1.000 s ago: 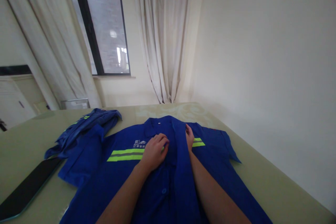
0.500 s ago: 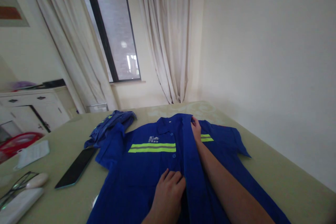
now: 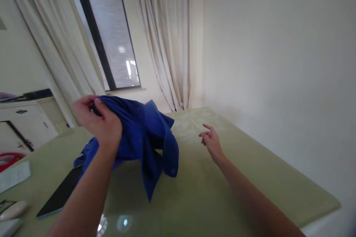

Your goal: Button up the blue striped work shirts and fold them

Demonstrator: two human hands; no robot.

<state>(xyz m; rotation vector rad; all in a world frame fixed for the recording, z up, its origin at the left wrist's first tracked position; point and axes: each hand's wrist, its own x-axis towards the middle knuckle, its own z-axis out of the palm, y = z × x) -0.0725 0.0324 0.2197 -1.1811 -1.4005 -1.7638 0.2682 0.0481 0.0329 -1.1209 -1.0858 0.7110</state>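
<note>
A blue work shirt (image 3: 139, 129) hangs bunched up above the left part of the table, its lower corners dangling and a button showing near one edge. My left hand (image 3: 101, 120) is closed around the gathered cloth at its upper left. The shirt's reflective stripes and chest logo are hidden in the folds. Over the bare tabletop to the right, my right hand (image 3: 210, 139) is apart from the shirt, fingers partly spread with nothing in them. Behind my left wrist lies another crumpled blue garment (image 3: 82, 155), mostly covered.
The pale green table (image 3: 250, 177) meets a white wall on the right. At left lie a dark flat tablet-like slab (image 3: 59, 194), a white sheet (image 3: 15, 176), glasses and a pale computer mouse (image 3: 13, 210). A white cabinet (image 3: 25, 118) and red basin (image 3: 11, 160) stand beyond.
The shirt, spread flat before, has been lifted and swept left in my left hand. My right hand has let go of it and is now open. The view has shifted slightly right.
</note>
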